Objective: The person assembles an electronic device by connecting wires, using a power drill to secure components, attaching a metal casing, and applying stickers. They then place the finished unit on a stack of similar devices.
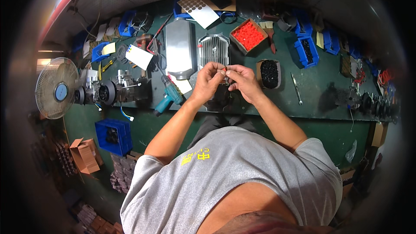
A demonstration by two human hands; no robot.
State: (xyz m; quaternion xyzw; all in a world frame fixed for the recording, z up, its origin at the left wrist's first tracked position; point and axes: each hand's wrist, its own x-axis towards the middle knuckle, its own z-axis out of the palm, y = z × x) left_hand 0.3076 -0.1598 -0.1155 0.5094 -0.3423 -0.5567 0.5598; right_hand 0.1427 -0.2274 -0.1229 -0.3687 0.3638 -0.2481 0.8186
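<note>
Both hands meet over the bench, fingertips close together. My left hand (207,82) is closed in a pinch, and my right hand (243,83) pinches from the other side. A small red piece (224,70) shows between the fingertips; its shape is mostly hidden by them. Just beyond the hands lies a finned metal housing (213,48), with a bit of red on its left edge. Below the hands, near the bench's front edge, sits a dark part (218,102), partly covered by the fingers. To the left of the housing is a large smooth silver cover (180,45).
A box of red caps (248,37) and a box of small black parts (270,73) stand right of the hands. A teal cordless drill (167,97) lies at left, a wrench (297,89) at right. Motor assemblies (117,90) and a fan (56,89) stand further left.
</note>
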